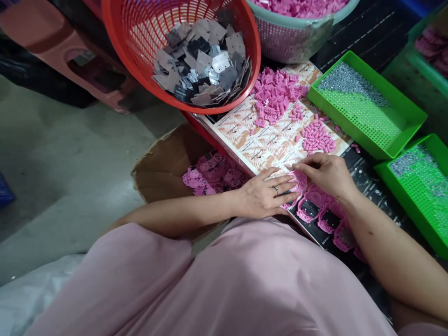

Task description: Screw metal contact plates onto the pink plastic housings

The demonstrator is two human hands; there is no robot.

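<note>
My left hand (266, 193) lies flat with spread fingers over the near end of a row of pink plastic housings, a ring on one finger. Under its fingertips is a pink plastic housing (300, 183), partly hidden. My right hand (324, 172) is at the far edge of that same housing, thumb and fingers pinched together; whatever they hold is too small or hidden to make out. More pink housings with dark plates (313, 205) lie in a row beside it, partly behind my right forearm. Small pink cylindrical pieces (318, 136) are heaped just beyond my right hand.
A red basket (257, 60) holds metal plates. Pink parts (276, 93) are piled beside it. Two green trays (402, 149) (381, 170) carry small screws. A pale green basket (294, 42) of pink parts stands behind. A cardboard box (157, 158) with pink assemblies sits below the table's left edge.
</note>
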